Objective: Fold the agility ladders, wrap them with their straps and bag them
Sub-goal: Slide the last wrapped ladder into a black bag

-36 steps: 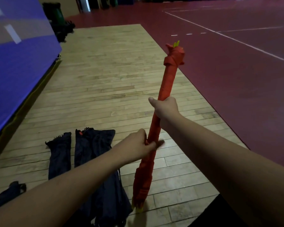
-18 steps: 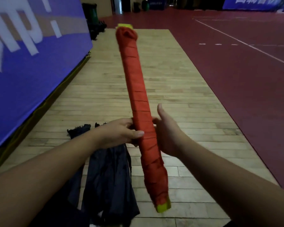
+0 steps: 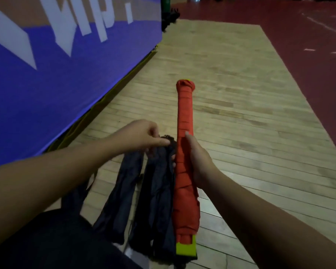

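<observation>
Ladder bundle [image 3: 184,152], folded and strap-wrapped, sits in my right hand [image 3: 199,164], fingers curled round its middle, above the wooden floor [image 3: 241,133]; my left hand [image 3: 142,135] pinches the mouth of a dark bag [image 3: 159,191]. Bagging, I judge, remains.

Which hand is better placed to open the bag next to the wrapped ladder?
Left. The left hand pinches the top of the dark bag, so it could pull the mouth open; the right hand is busy gripping the wrapped ladder beside it.

wrapped ladder [image 3: 184,113] just right of the bags [image 3: 157,191]
</observation>
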